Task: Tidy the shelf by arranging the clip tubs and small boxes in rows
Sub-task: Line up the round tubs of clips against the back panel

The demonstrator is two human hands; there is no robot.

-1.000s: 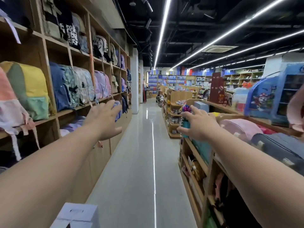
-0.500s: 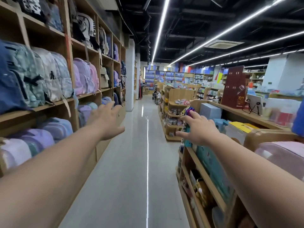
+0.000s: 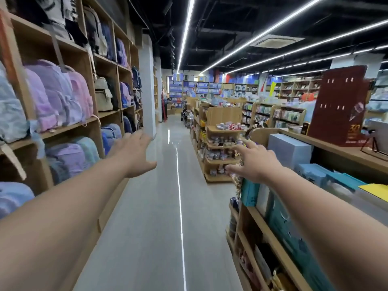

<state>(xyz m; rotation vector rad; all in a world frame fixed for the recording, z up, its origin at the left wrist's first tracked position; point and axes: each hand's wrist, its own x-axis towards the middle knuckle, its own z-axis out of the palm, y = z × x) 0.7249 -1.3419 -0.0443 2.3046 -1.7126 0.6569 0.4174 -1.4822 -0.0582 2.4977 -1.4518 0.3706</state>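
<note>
Head view: both arms reach forward over the aisle floor [image 3: 155, 217]. The left hand [image 3: 134, 154] is spread, fingers straight, holding nothing. The right hand [image 3: 255, 162] is likewise spread and empty. The clip tubs [image 3: 220, 141] sit in rows on a wooden end shelf [image 3: 223, 115] farther down the aisle, seen between the two hands and touched by neither. Backpacks [image 3: 58, 95] fill the left wall shelving.
</note>
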